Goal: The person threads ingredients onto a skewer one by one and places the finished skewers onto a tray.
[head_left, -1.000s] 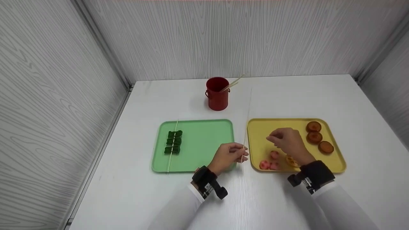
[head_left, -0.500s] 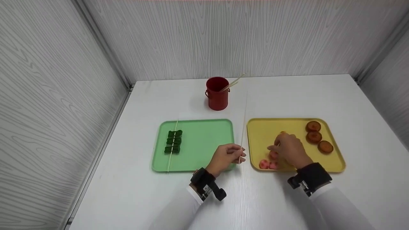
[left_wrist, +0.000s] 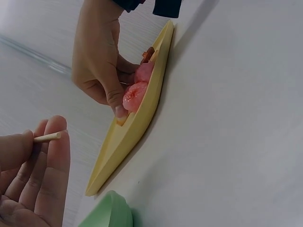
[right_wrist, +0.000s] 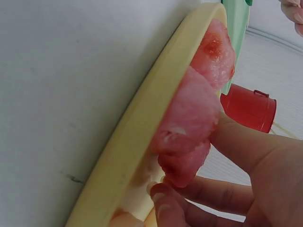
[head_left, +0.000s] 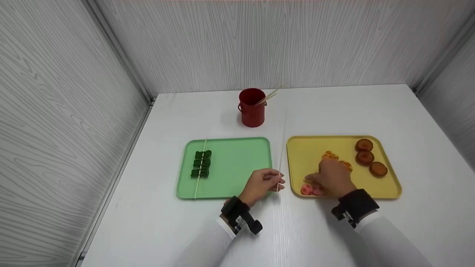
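My left hand (head_left: 258,185) pinches a thin wooden skewer (head_left: 280,163) near its lower end, between the two trays; its blunt end shows in the left wrist view. My right hand (head_left: 335,179) reaches down into the yellow tray (head_left: 308,144). In the right wrist view its thumb and fingers close round a pink ball-shaped food piece (right_wrist: 184,165), which the hand hides in the head view. Two more pink balls (head_left: 306,189) lie beside it at the tray's front left corner. Orange-yellow slices (head_left: 329,155) lie just beyond the right hand.
On the green tray (head_left: 237,159) at left lies a skewer threaded with several dark green folded pieces (head_left: 201,163). Brown round pieces (head_left: 364,158) sit along the yellow tray's right side. A red bucket (head_left: 253,111) holding skewers stands behind the trays.
My right hand has come down and toward the tray's front, onto the pink balls, uncovering orange-yellow slices. The left hand has shifted slightly left with its skewer.
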{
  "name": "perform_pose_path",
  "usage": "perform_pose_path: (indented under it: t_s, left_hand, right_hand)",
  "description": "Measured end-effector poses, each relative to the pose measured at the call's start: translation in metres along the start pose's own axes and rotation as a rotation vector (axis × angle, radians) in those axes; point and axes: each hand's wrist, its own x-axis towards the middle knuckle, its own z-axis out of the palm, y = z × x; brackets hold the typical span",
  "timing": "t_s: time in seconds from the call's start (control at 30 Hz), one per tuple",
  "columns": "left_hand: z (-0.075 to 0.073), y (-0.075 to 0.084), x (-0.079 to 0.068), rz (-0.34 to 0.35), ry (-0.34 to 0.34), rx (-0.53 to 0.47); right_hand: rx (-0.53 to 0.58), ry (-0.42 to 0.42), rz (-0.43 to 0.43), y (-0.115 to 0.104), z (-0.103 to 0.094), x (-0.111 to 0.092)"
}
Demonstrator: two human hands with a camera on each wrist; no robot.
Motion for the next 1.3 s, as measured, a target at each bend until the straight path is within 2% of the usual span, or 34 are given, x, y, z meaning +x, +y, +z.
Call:
perform_pose_path:
  t_s: [0.37,0.77,0.9,1.0,1.3]
  left_hand:
    - [0.000,0.000,0.000,-0.005,-0.008,0.006]
    - [-0.001,-0.002,-0.001,-0.037,-0.010,0.018]
    - [-0.002,-0.004,-0.003,-0.035,-0.023,0.011]
    - [-0.002,-0.004,-0.004,-0.036,-0.034,0.021]
    - [-0.001,-0.003,-0.004,-0.022,-0.041,0.075]
  right_hand:
    - [-0.055,0.009,-0.020,-0.001,-0.001,0.000]
    - [0.010,-0.096,0.005,-0.003,-0.010,0.006]
    - [-0.009,-0.070,-0.032,-0.007,-0.014,0.010]
    - [0.008,-0.019,-0.054,-0.010,-0.019,0.011]
    - [0.259,0.169,-0.175,-0.007,-0.033,0.019]
